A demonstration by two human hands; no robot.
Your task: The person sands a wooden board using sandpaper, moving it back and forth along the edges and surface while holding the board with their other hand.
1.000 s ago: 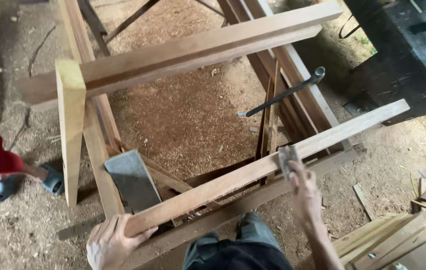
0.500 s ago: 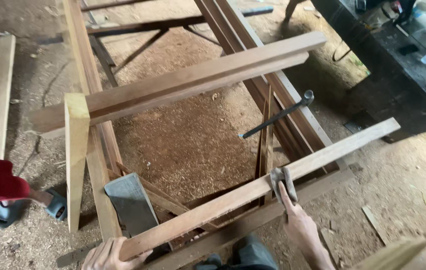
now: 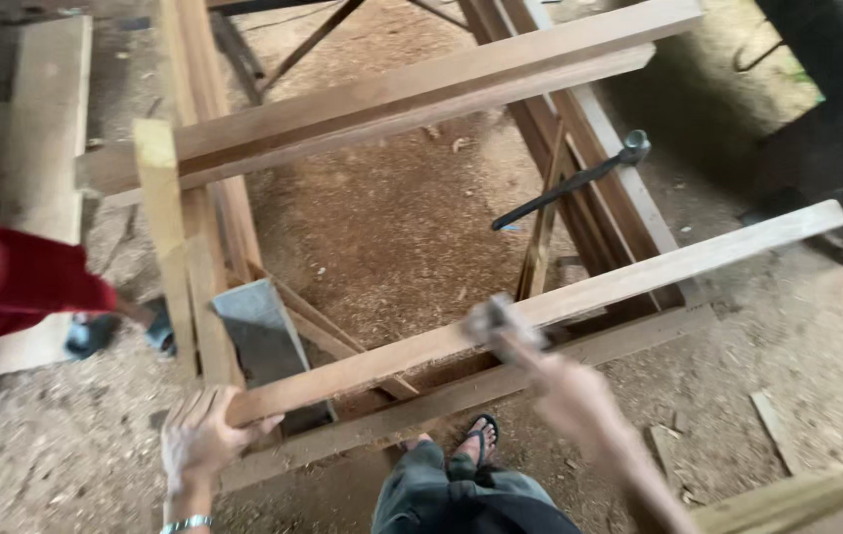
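Note:
A long wooden plank (image 3: pixel 639 272) lies diagonally across a wooden frame (image 3: pixel 461 396), from lower left to upper right. My left hand (image 3: pixel 206 430) grips the plank's near end. My right hand (image 3: pixel 580 400) is shut on a hammer (image 3: pixel 497 324), blurred by motion, whose metal head sits at the plank's near edge about midway along. A thick beam (image 3: pixel 392 99) crosses the frame further back. An upright board (image 3: pixel 164 237) stands at the frame's left side.
A grey metal piece (image 3: pixel 263 341) leans inside the frame. A black metal bar (image 3: pixel 565 188) rests on stacked timbers (image 3: pixel 580 148) at right. Another person's red sleeve (image 3: pixel 26 287) and sandalled foot (image 3: pixel 115 331) are at left. Sawdust covers the ground; a dark machine (image 3: pixel 837 129) stands upper right.
The view has shifted closer. My right hand has pulled back and lifted, swinging the hammer in a blur at the plank. The left hand still holds the plank's end.

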